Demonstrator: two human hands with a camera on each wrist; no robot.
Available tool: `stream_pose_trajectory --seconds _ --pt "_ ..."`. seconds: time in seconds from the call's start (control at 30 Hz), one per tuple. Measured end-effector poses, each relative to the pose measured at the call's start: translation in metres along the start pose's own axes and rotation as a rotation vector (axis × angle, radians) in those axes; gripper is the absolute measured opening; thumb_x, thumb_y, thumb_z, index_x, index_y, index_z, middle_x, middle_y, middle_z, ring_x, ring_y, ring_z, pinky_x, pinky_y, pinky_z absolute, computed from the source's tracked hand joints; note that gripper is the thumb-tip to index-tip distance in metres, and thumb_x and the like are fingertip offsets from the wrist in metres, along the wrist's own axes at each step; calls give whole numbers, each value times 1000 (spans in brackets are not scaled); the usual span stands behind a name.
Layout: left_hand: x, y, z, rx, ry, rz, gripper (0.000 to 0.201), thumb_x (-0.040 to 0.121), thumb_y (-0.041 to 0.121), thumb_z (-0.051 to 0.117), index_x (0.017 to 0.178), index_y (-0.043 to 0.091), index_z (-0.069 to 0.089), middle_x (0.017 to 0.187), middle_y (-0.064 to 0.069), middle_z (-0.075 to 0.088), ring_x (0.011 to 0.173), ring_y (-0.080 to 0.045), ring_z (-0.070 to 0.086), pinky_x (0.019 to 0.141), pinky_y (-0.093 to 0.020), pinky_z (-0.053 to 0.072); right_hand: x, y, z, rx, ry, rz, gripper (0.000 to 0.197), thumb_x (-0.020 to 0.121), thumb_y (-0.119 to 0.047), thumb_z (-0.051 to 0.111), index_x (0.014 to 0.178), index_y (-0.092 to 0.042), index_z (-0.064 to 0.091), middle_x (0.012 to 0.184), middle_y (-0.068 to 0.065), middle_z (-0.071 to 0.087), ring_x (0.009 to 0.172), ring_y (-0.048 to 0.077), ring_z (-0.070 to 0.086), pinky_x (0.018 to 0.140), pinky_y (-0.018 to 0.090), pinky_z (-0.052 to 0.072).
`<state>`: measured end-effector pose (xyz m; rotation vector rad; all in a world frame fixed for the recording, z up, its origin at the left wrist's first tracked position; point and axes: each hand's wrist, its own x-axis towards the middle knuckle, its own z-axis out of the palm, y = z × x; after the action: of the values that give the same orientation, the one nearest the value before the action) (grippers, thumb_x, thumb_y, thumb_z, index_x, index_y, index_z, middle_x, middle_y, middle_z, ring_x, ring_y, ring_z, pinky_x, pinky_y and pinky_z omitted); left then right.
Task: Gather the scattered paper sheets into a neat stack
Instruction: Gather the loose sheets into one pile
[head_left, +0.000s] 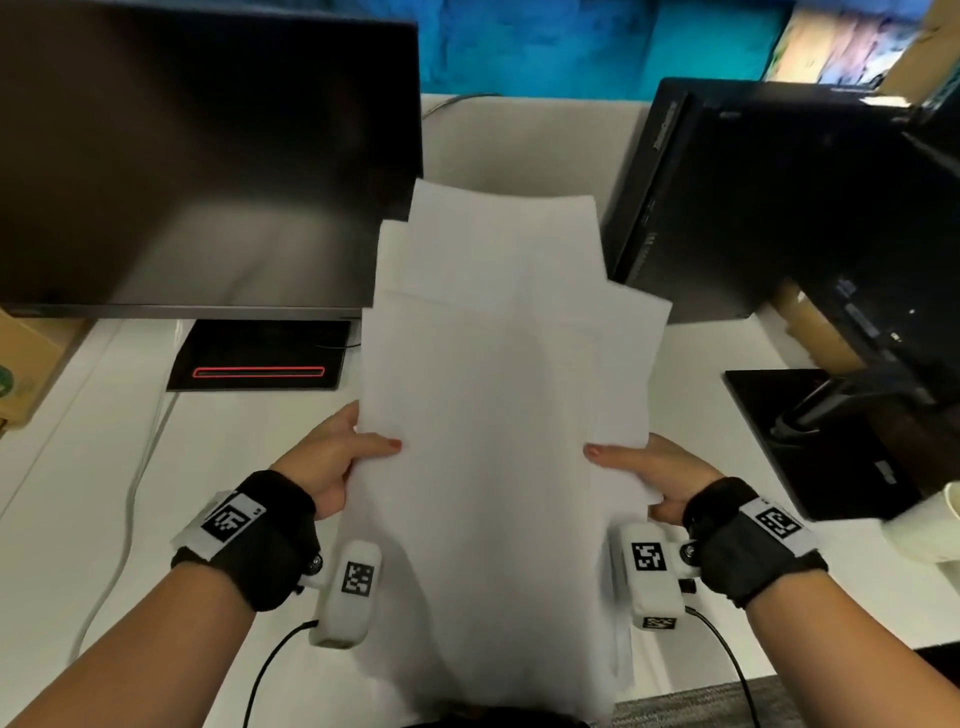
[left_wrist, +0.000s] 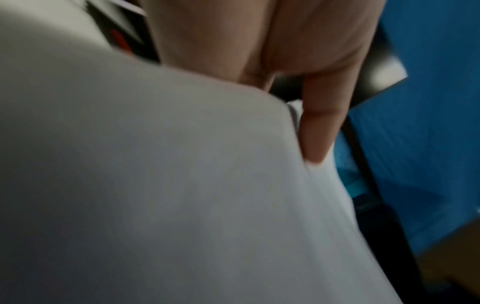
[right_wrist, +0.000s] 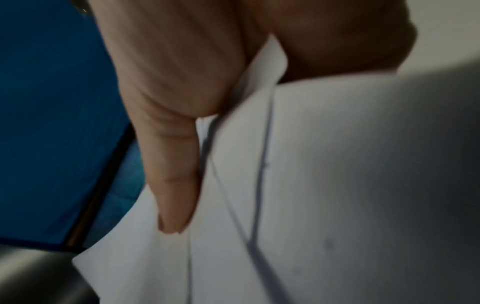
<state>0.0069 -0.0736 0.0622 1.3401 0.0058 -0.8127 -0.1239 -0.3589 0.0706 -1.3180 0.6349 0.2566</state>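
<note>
paper sheets (head_left: 498, 415) held up over desk (head_left: 72, 467), centre of head view, edges fanned at 12 and 2 o'clock. left hand (head_left: 332, 462) pinches 9 o'clock edge, thumb on top; right hand (head_left: 654, 467) pinches 3 o'clock edge likewise. advice: loosen both pinches slightly, tap lower edge on desk, square sides between palms, keep clear of monitor (head_left: 197, 156).

Office: monitor (head_left: 197, 156), desktop tower (head_left: 727, 208), white desk (head_left: 78, 493).

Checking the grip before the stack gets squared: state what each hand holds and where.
Both hold the paper sheets. The left hand grips their left edge, the right hand their right edge, each thumb on top.
</note>
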Motion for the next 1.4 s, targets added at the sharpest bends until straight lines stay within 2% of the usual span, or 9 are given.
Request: stream_pose_trajectory --seconds 0.27,0.47,0.67,0.77,0.9,1.0,1.07,1.27,1.4 --pt "20 -14 17 382 228 112 42 69 2 76 102 21 57 103 -3 68 93 -21 66 82 -36 53 18 31 0 121 91 -5 81 40 -24 92 113 -4 63 104 15 72 93 27 70 70 33 59" --pt "29 -32 29 370 56 -241 80 46 22 85 119 4 57 111 -16 69 98 -30 67 87 -43 54 21 46 -10 -303 361 20 38 73 0 72 109 2 61 99 13 67 85 26 62 69 28 49" --pt "24 3 60 494 169 212 34 75 5 71 108 13 63 96 -2 69 88 -14 67 81 -28 53 -8 12 -9 -116 574 -391 31 78 0 67 107 -9 61 102 7 66 76 6 60 64 11 50" --pt "10 42 76 445 269 541 26 78 0 67 98 17 63 86 7 66 70 9 62 70 -11 52 -28 -26 -7 -76 468 -603 44 57 -19 83 96 -23 63 97 -7 69 86 7 67 82 24 53" --pt "-11 69 81 310 338 756 20 79 1 67 92 16 66 85 12 65 71 12 64 69 -8 50 -42 -59 7 -321 497 -821 30 68 -3 78 73 -28 62 64 -26 66 66 -13 63 67 4 48" --pt "-23 75 80 260 344 836 19 76 -1 70 90 12 66 83 11 69 79 5 67 78 -12 51 -41 -63 17 -266 627 -975 38 74 -5 73 45 -14 51 38 -20 53 40 -8 51 50 3 38" --pt "-24 74 72 286 335 809 28 73 -1 72 99 5 64 91 5 69 83 3 67 81 -14 51 -36 -59 21 -174 565 -974 14 74 -3 73 63 0 64 50 -18 62 51 -9 58 58 5 44" --pt "-22 58 48 346 296 724 33 78 -2 68 89 29 64 81 18 71 80 8 66 72 -10 51 -24 -46 23 -391 322 -731 29 68 -3 78 95 -3 68 87 -3 70 76 -5 66 73 7 50" --pt "-18 55 51 324 358 795 31 75 1 71 88 28 63 86 15 67 78 11 65 69 -8 49 -21 -48 30 -247 494 -821 16 70 -4 77 74 -17 67 71 -6 67 63 -7 64 66 6 49"
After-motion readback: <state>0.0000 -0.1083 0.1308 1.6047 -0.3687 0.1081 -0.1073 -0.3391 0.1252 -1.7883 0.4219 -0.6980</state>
